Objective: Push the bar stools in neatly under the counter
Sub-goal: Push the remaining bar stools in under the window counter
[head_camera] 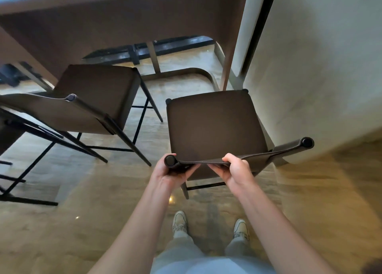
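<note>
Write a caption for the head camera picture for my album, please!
Both hands grip the stool backrest, facing the counter.

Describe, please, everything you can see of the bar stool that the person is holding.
The held bar stool has a square dark-brown seat, leather-like, a low strap-like backrest between two round-capped posts, and thin dark metal legs with a crossbar. It stands upright beside the pale wall, facing the counter, its seat not yet underneath. The left hand grips the backrest's left post; the right hand holds the backrest's top edge.
</note>
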Available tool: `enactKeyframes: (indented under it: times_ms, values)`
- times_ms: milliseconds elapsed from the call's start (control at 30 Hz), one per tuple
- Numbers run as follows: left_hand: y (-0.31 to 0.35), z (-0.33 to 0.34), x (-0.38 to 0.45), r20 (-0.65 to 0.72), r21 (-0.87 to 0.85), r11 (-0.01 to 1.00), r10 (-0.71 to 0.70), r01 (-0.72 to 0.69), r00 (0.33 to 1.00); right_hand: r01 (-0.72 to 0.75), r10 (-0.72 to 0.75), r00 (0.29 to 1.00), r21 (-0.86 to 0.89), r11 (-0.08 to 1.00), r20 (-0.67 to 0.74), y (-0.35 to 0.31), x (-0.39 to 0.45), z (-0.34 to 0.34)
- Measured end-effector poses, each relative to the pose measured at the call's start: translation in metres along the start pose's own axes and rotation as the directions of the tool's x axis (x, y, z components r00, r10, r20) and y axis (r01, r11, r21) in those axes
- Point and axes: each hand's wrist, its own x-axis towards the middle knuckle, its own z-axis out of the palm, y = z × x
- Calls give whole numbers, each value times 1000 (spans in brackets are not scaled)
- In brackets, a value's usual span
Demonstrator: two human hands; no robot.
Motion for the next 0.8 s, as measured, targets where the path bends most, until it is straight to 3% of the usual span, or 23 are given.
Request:
enactKeyframes:
  times_ms: [333, 800]
  values:
    - [101, -9, -7, -45, 197, 979, -45, 53, 998, 46, -39, 996, 91, 995, -82, 51, 7, 81]
    - [138, -34, -8, -50, 215, 974, -59, 69, 997, 14, -3, 985, 65, 998, -175, 86, 15, 104]
